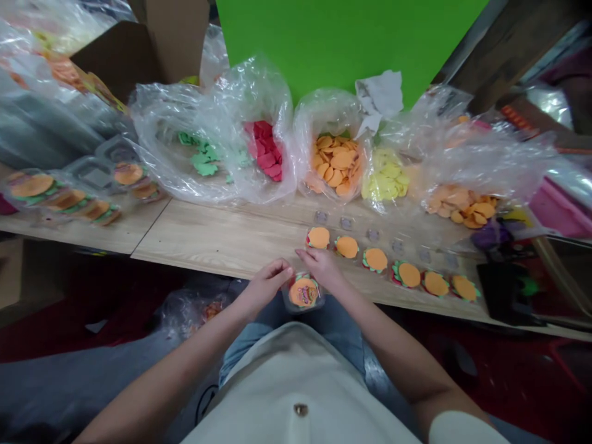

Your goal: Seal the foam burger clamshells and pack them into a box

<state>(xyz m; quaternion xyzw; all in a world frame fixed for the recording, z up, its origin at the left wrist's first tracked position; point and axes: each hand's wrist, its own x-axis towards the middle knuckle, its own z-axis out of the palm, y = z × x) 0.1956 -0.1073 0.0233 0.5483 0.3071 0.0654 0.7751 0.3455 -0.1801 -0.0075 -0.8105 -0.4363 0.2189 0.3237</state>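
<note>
A clear plastic burger box (304, 293) with a foam toy burger inside and a printed label on its lid is held just off the table's front edge, over my lap. My left hand (271, 279) has its fingers curled closed at the box's upper left corner. Along the upper right side, my right hand (322, 269) grips the box, its fingertips pointing towards my left hand. To the right, several open clear boxes stand in a row, each holding a toy burger with an orange bun (346, 246) on top.
Plastic bags at the back hold green pieces (203, 157), red pieces (266, 152), orange discs (337, 163) and yellow pieces (386, 177). Packed burgers (69, 199) stand at the left. A black stand (502, 293) is at the right, and a green panel (351, 43) rises behind.
</note>
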